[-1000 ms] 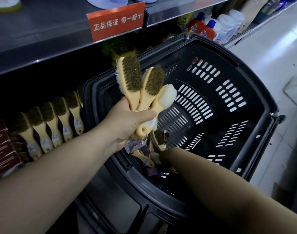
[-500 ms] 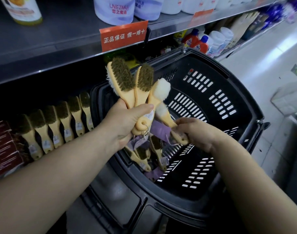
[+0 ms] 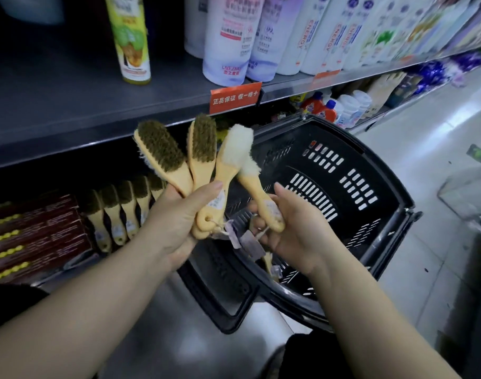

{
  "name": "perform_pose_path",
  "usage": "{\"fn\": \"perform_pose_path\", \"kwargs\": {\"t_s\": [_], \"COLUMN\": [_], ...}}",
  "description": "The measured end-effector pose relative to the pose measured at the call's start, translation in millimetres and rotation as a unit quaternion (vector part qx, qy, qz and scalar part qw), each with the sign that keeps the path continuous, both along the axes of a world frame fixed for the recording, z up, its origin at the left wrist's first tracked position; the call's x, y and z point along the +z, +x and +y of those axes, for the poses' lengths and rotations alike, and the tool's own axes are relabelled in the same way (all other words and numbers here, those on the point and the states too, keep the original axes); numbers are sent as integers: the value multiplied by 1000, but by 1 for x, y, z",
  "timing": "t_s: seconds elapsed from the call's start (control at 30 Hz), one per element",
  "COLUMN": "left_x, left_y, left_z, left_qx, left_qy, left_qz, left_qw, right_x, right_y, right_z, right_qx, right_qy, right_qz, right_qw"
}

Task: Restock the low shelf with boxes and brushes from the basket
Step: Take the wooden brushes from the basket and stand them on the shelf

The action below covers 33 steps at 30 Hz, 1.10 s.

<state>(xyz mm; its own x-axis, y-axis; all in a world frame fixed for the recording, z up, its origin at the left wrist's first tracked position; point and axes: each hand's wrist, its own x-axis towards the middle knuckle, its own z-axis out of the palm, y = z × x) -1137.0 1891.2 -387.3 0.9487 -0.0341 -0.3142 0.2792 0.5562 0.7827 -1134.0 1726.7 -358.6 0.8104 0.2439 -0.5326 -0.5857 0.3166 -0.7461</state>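
Note:
My left hand (image 3: 176, 220) grips a fan of three wooden-handled brushes (image 3: 201, 165) upright above the black basket (image 3: 343, 187): two show brown bristles, one white fleece. Beside it my right hand (image 3: 291, 228) holds a fourth brush (image 3: 257, 192) by the handle, its white head leaning against the fan. Purple tags hang under the handles. At least one more brush (image 3: 269, 265) lies in the basket bottom. On the low shelf, a row of brushes (image 3: 124, 209) stands next to dark red boxes (image 3: 34, 236).
An upper shelf (image 3: 69, 105) juts out above the low one, carrying white bottles (image 3: 228, 39), a yellow-green can (image 3: 129, 39) and an orange price tag (image 3: 235, 97). Detergent bottles (image 3: 324, 108) stand further right. Pale floor (image 3: 425, 165) runs along the right.
My right hand came up out of the basket with a fourth brush and brought it beside the left hand's fan. The view has tilted upward, showing more of the upper shelf.

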Motion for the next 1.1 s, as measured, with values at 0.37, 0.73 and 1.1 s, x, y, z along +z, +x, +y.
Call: {"fn": "perform_pose_path", "kwargs": {"t_s": [0.37,0.73,1.1], "left_x": [-17,-59,-76], "left_y": [-73,-86,-68], "left_z": [101,171,211], "left_qx": [72,247,273], "left_qy": [5,84,124], "left_qz": [62,247,270], "left_qw": [995,933,915], "right_x": [-21,-109,-179], "right_y": [-39,-40,9], "right_z": [116,191,246], "right_qx": [120,76,108], "right_qy": [34,-125,-224], "right_qz": [3,51,5], "right_qw": [992,988,969]}}
